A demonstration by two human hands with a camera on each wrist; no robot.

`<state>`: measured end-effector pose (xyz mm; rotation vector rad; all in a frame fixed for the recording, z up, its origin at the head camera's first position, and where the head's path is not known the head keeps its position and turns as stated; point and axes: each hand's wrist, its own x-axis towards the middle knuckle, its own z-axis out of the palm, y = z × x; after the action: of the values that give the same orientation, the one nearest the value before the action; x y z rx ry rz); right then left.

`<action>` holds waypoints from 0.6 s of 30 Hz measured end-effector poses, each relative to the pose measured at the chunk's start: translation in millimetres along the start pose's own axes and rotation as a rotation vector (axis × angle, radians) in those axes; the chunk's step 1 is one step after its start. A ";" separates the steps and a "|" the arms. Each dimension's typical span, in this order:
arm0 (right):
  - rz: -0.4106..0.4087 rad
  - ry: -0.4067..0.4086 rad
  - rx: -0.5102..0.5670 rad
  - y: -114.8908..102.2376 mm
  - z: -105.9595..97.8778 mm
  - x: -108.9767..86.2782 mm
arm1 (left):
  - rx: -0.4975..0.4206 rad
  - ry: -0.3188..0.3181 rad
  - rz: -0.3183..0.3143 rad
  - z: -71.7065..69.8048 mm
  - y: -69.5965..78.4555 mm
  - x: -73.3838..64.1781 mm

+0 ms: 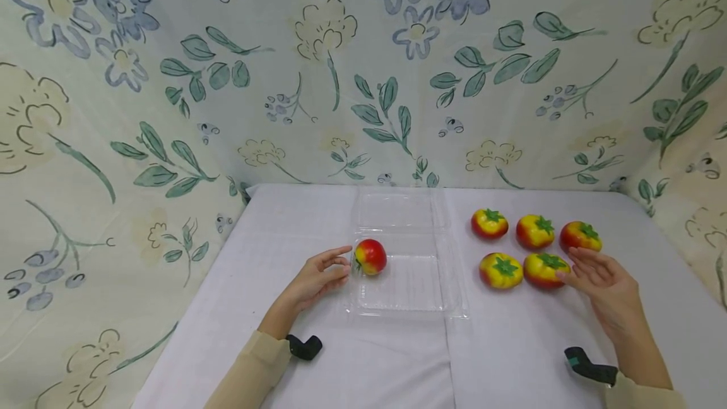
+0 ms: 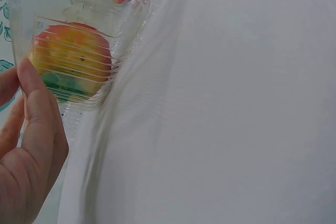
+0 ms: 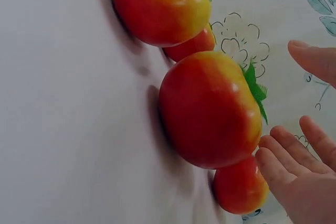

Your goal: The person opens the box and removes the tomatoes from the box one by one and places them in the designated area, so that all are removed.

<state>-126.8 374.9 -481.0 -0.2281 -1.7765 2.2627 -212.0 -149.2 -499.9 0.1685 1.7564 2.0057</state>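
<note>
My left hand [image 1: 320, 278] is at the left side of a clear plastic clamshell box [image 1: 400, 283], fingertips right at its rim with the fingers relaxed. Inside, near that side, one red-and-yellow persimmon [image 1: 372, 256] is tipped with its green leafy top toward the hand. Through the ribbed plastic, the left wrist view shows the same persimmon [image 2: 76, 59]. Over on the right, my right hand [image 1: 604, 283] has its fingers spread and thumb apart, close beside the front right persimmon [image 1: 544, 270]. That persimmon [image 3: 210, 111] appears large in the right wrist view, the fingertips near its leafy side.
Several more persimmons stand in two rows to the box's right, including one at front left [image 1: 501, 271] and one at back right [image 1: 580, 236]. The box's lid [image 1: 394, 210] lies folded back. A white cloth [image 1: 386, 365] covers the table; floral fabric [image 1: 363, 68] hangs behind.
</note>
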 end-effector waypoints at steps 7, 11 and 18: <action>-0.046 0.017 -0.012 -10.1 16.6 -3.3 | -0.002 -0.014 0.012 0.1 0.4 -0.1; -0.079 0.021 -0.051 -16.1 30.9 -5.7 | -0.007 -0.011 0.014 0.3 0.5 0.0; -0.105 -0.034 -0.141 -20.7 55.7 -11.2 | -0.009 -0.015 0.019 0.4 0.0 0.0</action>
<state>-129.4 324.5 -447.9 -0.1203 -1.9203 2.0847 -211.9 -148.9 -499.8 0.1973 1.7432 2.0201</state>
